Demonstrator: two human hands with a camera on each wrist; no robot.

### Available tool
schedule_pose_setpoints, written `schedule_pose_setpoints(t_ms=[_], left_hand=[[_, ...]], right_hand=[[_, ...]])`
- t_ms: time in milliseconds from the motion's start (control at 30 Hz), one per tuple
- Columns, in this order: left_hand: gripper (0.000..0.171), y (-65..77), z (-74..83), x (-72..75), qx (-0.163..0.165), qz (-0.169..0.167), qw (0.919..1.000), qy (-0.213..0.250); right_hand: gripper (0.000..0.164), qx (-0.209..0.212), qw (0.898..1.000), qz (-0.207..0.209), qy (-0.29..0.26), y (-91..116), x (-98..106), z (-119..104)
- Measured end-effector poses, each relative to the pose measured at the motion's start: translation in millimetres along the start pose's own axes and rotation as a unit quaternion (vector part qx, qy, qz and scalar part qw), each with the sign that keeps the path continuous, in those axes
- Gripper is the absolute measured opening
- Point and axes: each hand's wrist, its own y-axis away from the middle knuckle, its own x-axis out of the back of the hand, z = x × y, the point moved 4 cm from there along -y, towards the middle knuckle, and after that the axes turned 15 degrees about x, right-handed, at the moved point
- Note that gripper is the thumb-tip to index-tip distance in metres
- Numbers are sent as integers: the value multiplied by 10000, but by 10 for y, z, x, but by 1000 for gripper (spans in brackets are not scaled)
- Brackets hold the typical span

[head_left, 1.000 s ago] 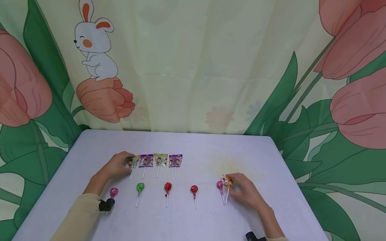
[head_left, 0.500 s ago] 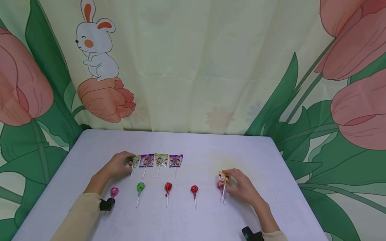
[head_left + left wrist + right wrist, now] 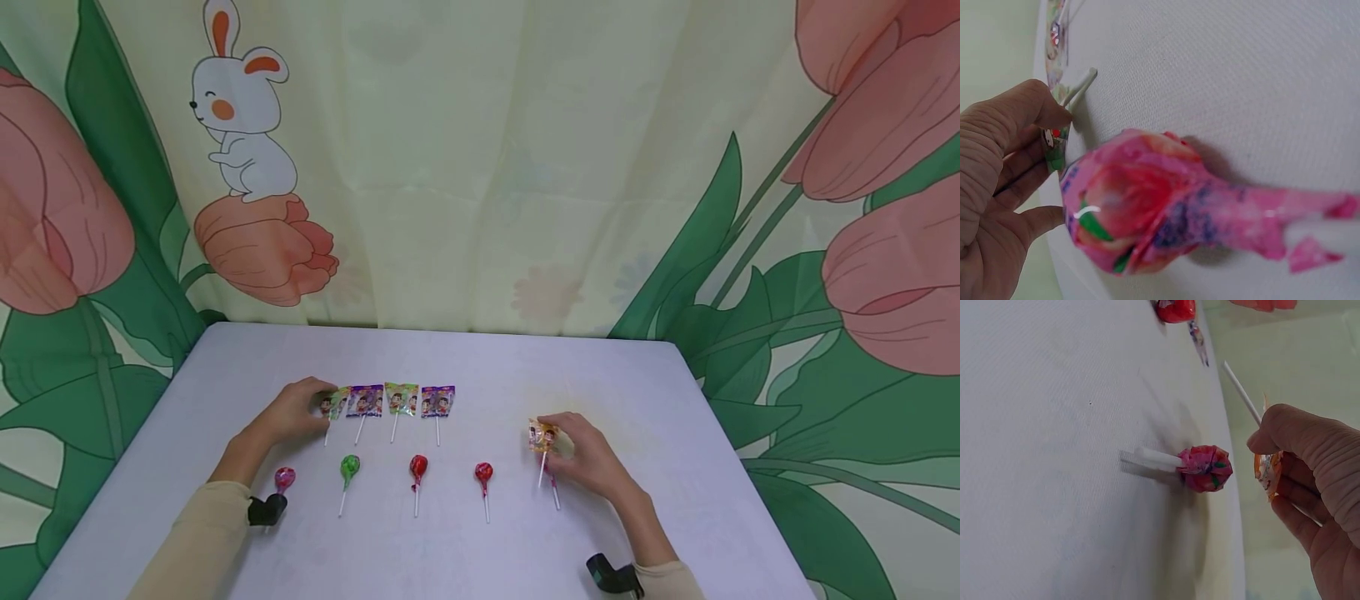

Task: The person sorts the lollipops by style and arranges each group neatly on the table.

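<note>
My left hand (image 3: 296, 410) grips the edge of a green flat-wrapped lollipop (image 3: 339, 402) at the left end of a back row. Beside it in that row lie a purple-wrapped lollipop (image 3: 365, 401), a green one (image 3: 401, 398) and another purple one (image 3: 437, 402). On the right, my right hand (image 3: 588, 454) pinches an orange flat-wrapped lollipop (image 3: 542, 435) by its wrapper, its white stick pointing down. The right wrist view shows it raised off the table. Below that hand lies a round pink lollipop (image 3: 1207, 469), mostly hidden in the head view.
A front row of round lollipops lies on the white table (image 3: 420, 558): a pink one (image 3: 284, 478) by my left wrist, a green one (image 3: 349, 468), a red one (image 3: 417, 468) and another red one (image 3: 483, 475). Behind hangs a printed curtain (image 3: 465, 167).
My right hand has moved left with the orange-wrapped lollipop, passing over the round pink lollipop and now covering its head. My left hand stays in place.
</note>
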Motion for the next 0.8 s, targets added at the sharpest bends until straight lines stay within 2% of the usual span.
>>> schedule_pose_setpoints(t_ms=[367, 800], left_hand=[[59, 7, 14, 4, 73, 6, 10000, -47], [60, 8, 24, 12, 72, 23, 9999, -128]], right_hand=[[58, 30, 9998, -162, -108, -176, -101, -51], [55, 139, 9994, -73, -323, -422, -261, -83]])
